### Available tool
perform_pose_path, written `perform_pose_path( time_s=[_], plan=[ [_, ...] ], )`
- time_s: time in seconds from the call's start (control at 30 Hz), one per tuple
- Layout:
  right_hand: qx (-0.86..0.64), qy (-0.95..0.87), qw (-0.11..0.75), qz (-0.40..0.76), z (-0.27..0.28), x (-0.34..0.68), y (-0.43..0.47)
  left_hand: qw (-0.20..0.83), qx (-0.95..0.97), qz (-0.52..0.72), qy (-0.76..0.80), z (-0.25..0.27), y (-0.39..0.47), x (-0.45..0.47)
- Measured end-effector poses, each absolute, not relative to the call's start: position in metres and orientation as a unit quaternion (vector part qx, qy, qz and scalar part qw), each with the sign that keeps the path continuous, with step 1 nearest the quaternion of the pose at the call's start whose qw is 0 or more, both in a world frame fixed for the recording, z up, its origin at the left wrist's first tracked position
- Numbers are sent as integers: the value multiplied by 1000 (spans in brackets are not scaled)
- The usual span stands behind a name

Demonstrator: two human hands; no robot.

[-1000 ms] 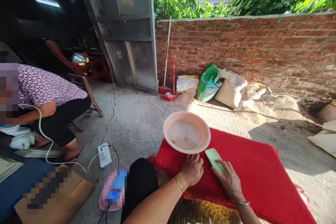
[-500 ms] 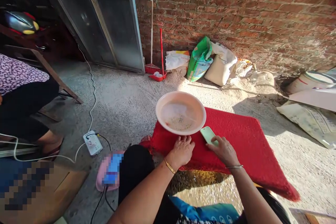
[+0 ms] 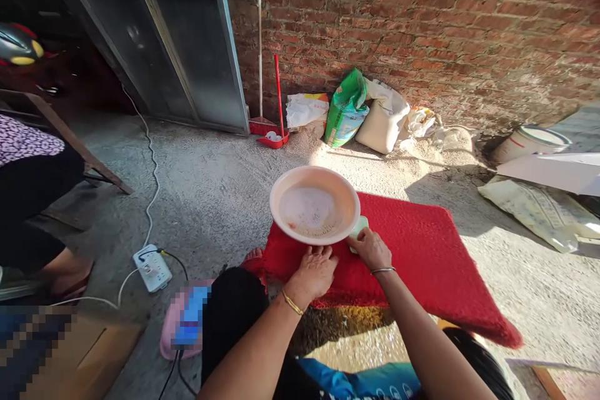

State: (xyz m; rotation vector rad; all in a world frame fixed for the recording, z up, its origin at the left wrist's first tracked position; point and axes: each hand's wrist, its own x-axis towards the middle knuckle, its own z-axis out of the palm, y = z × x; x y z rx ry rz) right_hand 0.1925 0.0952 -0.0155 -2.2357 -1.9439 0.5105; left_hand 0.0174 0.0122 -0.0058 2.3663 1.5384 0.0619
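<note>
A pale pink basin stands at the left end of a red, fuzzy cloth. Shallow, clear-looking liquid and small specks lie in its bottom. My left hand rests on the cloth just in front of the basin, fingers stretched toward its rim and apart. I cannot tell whether they touch it. My right hand is closed on a flat, pale green, round-cornered object beside the basin's right side. The fingers and the basin hide part of this object, and its kind is unclear.
At left, a person sits near a white power strip with cables across the floor. A pink tub stands left of my knee. Sacks and a red dustpan are by the brick wall.
My right hand has moved left with the pale green object, bringing it against or close to the basin's side. My left hand stays in front of the basin. The view has shifted slightly.
</note>
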Motion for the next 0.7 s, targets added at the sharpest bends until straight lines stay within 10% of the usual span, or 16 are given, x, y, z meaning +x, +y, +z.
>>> perform_pose_path(
  time_s=[0.7],
  plan=[
    [-624,-766,21,151,-8,209,9,168,808,8,564,1,7,-2]
  ],
)
